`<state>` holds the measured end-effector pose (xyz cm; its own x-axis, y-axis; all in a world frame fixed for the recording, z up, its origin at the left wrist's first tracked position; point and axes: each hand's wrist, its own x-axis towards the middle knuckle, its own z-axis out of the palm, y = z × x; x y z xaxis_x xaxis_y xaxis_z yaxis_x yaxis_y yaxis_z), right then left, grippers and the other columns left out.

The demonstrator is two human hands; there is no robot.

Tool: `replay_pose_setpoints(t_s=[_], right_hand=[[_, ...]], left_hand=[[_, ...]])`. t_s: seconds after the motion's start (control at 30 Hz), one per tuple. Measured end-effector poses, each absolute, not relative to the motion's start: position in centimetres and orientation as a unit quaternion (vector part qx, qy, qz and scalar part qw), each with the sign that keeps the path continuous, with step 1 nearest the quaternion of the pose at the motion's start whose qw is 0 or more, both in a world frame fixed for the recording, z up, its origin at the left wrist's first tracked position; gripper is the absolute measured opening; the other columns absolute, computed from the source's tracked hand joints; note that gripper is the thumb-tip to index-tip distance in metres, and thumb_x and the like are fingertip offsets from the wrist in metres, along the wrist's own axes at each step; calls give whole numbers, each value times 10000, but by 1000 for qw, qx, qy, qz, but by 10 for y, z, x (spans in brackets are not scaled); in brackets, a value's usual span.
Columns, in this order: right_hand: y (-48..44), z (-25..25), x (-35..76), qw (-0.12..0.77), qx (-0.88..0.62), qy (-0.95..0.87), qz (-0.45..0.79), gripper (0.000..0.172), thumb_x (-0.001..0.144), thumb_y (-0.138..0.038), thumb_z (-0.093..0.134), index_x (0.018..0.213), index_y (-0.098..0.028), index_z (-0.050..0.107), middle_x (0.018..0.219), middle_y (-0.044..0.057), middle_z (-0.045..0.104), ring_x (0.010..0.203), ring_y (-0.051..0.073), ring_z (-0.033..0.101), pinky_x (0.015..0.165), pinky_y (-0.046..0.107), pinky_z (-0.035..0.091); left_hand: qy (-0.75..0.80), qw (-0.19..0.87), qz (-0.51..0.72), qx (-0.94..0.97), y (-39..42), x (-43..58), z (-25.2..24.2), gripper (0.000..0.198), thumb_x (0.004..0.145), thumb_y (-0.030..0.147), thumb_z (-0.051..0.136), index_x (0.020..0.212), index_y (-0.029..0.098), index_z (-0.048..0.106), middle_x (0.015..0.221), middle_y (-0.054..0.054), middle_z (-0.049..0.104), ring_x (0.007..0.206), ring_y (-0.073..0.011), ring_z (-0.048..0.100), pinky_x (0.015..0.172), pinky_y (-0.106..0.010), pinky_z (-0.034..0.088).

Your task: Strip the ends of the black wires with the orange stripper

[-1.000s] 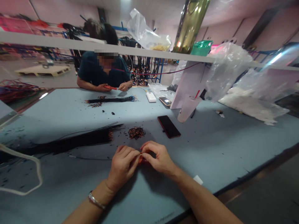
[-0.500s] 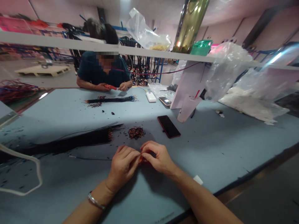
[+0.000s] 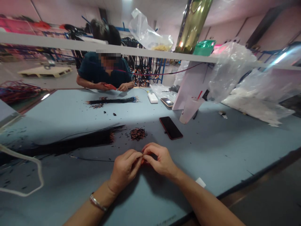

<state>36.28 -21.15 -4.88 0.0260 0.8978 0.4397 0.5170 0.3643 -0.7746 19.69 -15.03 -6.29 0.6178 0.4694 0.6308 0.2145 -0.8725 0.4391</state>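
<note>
Evidently for easy reach, the black wire bundle (image 3: 87,140) stretches toward the table's (image 3: 223,138) left edge, cut ends facing right. Nearer you, a single wire (image 3: 94,159) runs into your left hand (image 3: 124,168), pinched, probably for steadiness. Short pieces (image 3: 138,134) sit piled just beyond, toward the far edge. Your right hand (image 3: 162,159) seems pinched on the wire's tip, mostly hidden.

Only an illegible marking (image 3: 166,220) on the table (image 3: 223,138)

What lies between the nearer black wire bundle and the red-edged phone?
In the head view, a pile of short black and copper-coloured pieces lies between the wire bundle and the phone, plus scattered bits.
</note>
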Motion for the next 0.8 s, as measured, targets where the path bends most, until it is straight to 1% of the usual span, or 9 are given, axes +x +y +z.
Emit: replay_pose_setpoints(t_s=[0.27,0.43,0.8], right_hand=[[-211,-50,363,480,-525,-677,191,91,806,-130,571,749,-198,595,854,31,654,809,160,607,772,279,450],[-211,-50,362,472,-526,-680,197,96,811,-130,564,754,-203,589,864,34,659,842,169,608,786,288,445],[-211,-48,361,463,-528,-679,216,141,821,-100,548,722,-200,566,847,22,658,841,166,607,791,284,427]], left_hand=[[197,157,388,887,-150,197,-63,97,896,170,510,863,183,599,704,-4,588,594,-94,550,571,-190,431],[204,141,387,888,-151,196,-63,107,893,178,509,842,188,603,666,10,565,541,-82,518,525,-180,395],[187,136,388,892,-152,197,-61,114,891,155,503,838,181,600,668,6,572,538,-83,510,536,-184,393]])
